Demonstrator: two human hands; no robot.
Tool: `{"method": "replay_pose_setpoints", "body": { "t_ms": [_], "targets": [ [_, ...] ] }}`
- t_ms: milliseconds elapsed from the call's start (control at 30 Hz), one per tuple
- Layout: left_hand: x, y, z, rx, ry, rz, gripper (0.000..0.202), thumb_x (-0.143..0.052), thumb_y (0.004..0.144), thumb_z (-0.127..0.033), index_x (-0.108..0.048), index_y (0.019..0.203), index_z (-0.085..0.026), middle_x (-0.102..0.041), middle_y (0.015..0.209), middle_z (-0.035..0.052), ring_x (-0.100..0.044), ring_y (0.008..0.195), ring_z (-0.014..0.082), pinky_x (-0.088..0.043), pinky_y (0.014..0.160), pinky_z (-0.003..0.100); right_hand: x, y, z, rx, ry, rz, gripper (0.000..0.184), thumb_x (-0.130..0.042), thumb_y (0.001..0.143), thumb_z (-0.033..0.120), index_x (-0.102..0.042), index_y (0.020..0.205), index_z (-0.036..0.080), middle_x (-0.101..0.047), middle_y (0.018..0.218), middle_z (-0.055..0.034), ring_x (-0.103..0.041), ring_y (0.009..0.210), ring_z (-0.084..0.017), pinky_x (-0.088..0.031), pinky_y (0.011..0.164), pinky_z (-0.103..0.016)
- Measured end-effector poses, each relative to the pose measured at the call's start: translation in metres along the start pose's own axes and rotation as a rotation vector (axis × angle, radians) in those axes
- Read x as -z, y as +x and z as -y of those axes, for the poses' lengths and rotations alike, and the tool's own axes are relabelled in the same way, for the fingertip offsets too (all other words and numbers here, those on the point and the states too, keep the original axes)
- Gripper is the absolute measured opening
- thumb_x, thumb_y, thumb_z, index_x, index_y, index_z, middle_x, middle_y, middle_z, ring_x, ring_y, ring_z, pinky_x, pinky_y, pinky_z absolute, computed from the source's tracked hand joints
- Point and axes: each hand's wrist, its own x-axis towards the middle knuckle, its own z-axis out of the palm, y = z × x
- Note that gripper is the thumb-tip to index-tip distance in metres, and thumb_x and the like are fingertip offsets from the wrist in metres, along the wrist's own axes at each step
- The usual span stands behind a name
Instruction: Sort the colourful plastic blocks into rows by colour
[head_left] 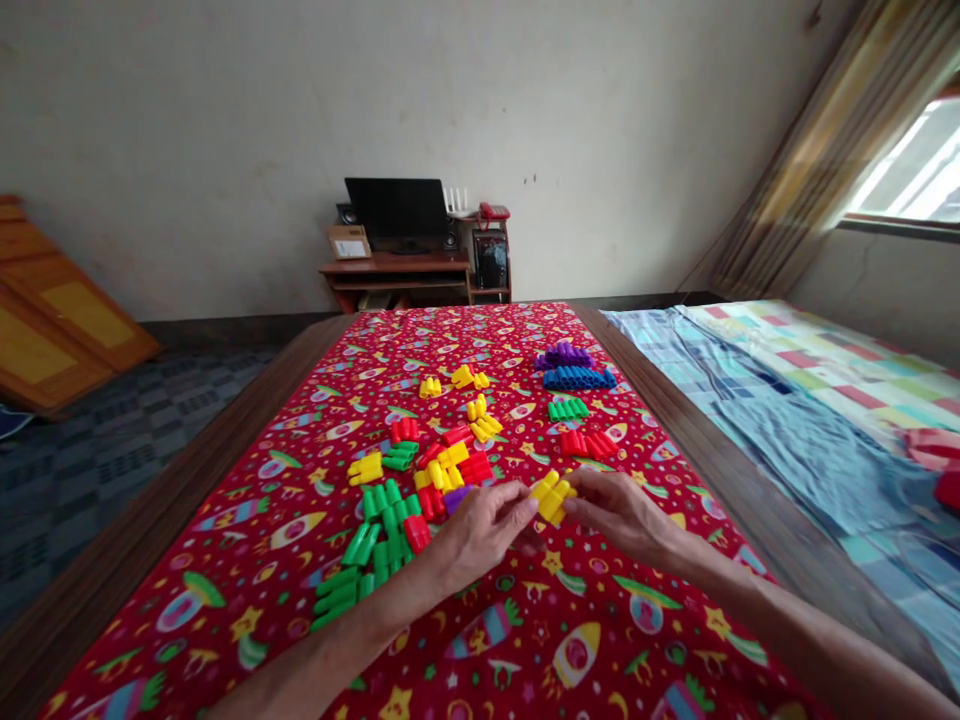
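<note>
A small cluster of yellow plastic blocks (553, 496) is pinched between both hands just above the red rocket-print cloth (300, 560). My left hand (484, 525) grips its left side with closed fingers. Closed on its right side is my right hand (619, 515). Just left of the hands lies a mixed pile of red, yellow and purple blocks (448, 472). Green blocks (379, 535) lie scattered further left, near my left forearm.
Sorted rows lie further back: purple blocks (564, 355), blue blocks (577, 378), green blocks (568, 408), red blocks (587, 443). Loose yellow blocks (469, 378) sit mid-table. A bed with a checked sheet (787, 400) runs along the right. A desk with a monitor (397, 210) stands at the wall.
</note>
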Motion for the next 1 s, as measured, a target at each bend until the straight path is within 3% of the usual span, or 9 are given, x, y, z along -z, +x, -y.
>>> {"method": "replay_pose_setpoints", "body": {
  "t_ms": [133, 300, 400, 533, 600, 667, 800, 867, 1000],
  "targets": [
    [0.016, 0.007, 0.005, -0.199, 0.337, -0.175, 0.032, -0.041, 0.094, -0.039, -0.069, 0.097, -0.024, -0.075, 0.095, 0.0049, -0.07, 0.09, 0.0192, -0.053, 0.081, 0.027, 0.048, -0.007, -0.022, -0.045, -0.219, 0.141, 0.027, -0.047, 0.094, 0.036, -0.065, 0.093, 0.016, -0.062, 0.072, -0.0017, -0.051, 0.059, -0.011, -0.039, 0.055, -0.023],
    [0.078, 0.022, 0.032, -0.26, 0.654, -0.466, 0.036, -0.036, 0.093, -0.034, -0.065, 0.109, -0.02, -0.071, 0.112, 0.007, -0.066, 0.105, 0.0212, -0.05, 0.096, 0.033, 0.078, -0.001, -0.048, -0.115, -0.449, 0.366, 0.018, -0.048, 0.089, 0.018, -0.065, 0.082, 0.017, -0.065, 0.073, -0.0038, -0.054, 0.062, -0.013, -0.038, 0.057, -0.023],
    [0.116, 0.026, 0.059, -0.179, 0.751, -0.582, 0.037, -0.036, 0.09, -0.032, -0.064, 0.11, -0.019, -0.07, 0.116, 0.0078, -0.065, 0.107, 0.0229, -0.049, 0.098, 0.036, 0.07, 0.006, -0.057, -0.14, -0.508, 0.323, 0.015, -0.051, 0.085, 0.015, -0.065, 0.08, 0.017, -0.064, 0.069, -0.0028, -0.053, 0.059, -0.012, -0.035, 0.054, -0.023],
    [0.148, 0.022, 0.101, -0.023, 0.793, -0.616, 0.035, -0.037, 0.084, -0.031, -0.066, 0.102, -0.021, -0.072, 0.109, 0.0077, -0.068, 0.101, 0.0239, -0.051, 0.094, 0.035, 0.063, 0.01, -0.06, -0.159, -0.609, 0.106, 0.018, -0.052, 0.086, 0.021, -0.068, 0.083, 0.016, -0.06, 0.059, -0.0013, -0.05, 0.051, -0.012, -0.03, 0.05, -0.023],
    [0.155, 0.02, 0.117, 0.034, 0.802, -0.621, 0.036, -0.038, 0.082, -0.031, -0.066, 0.101, -0.021, -0.073, 0.106, 0.0083, -0.069, 0.097, 0.0247, -0.052, 0.091, 0.035, 0.068, 0.012, -0.061, -0.156, -0.644, -0.011, 0.023, -0.048, 0.089, 0.024, -0.07, 0.088, 0.016, -0.062, 0.06, -0.0029, -0.054, 0.053, -0.013, -0.035, 0.051, -0.024],
    [0.157, 0.018, 0.127, 0.065, 0.812, -0.642, 0.037, -0.038, 0.081, -0.032, -0.067, 0.101, -0.02, -0.074, 0.104, 0.009, -0.07, 0.094, 0.0257, -0.052, 0.09, 0.037, 0.076, 0.017, -0.062, -0.083, -0.639, -0.048, 0.025, -0.047, 0.09, 0.024, -0.07, 0.096, 0.018, -0.07, 0.078, -0.0076, -0.064, 0.07, -0.018, -0.045, 0.063, -0.027],
    [0.154, 0.017, 0.13, 0.04, 0.833, -0.665, 0.038, -0.037, 0.082, -0.03, -0.066, 0.103, -0.021, -0.074, 0.106, 0.0077, -0.069, 0.096, 0.0246, -0.052, 0.091, 0.036, 0.084, 0.033, -0.074, 0.133, -0.531, 0.166, 0.028, -0.058, 0.087, 0.028, -0.067, 0.113, 0.02, -0.067, 0.117, -0.0144, -0.059, 0.115, -0.025, -0.046, 0.097, -0.042],
    [0.152, 0.016, 0.128, 0.031, 0.836, -0.657, 0.038, -0.036, 0.082, -0.029, -0.066, 0.105, -0.021, -0.073, 0.109, 0.0082, -0.068, 0.099, 0.0243, -0.051, 0.092, 0.036, 0.081, 0.039, -0.082, 0.147, -0.51, 0.218, 0.028, -0.058, 0.088, 0.028, -0.067, 0.113, 0.021, -0.067, 0.117, -0.0147, -0.059, 0.116, -0.026, -0.046, 0.099, -0.043],
    [0.152, 0.016, 0.127, 0.046, 0.839, -0.647, 0.04, -0.035, 0.082, -0.028, -0.066, 0.105, -0.018, -0.072, 0.109, 0.0107, -0.068, 0.1, 0.026, -0.051, 0.092, 0.039, 0.07, 0.044, -0.094, 0.122, -0.544, 0.153, 0.023, -0.051, 0.094, 0.027, -0.07, 0.105, 0.02, -0.07, 0.101, -0.0133, -0.064, 0.102, -0.024, -0.05, 0.092, -0.041]
  ]
}}
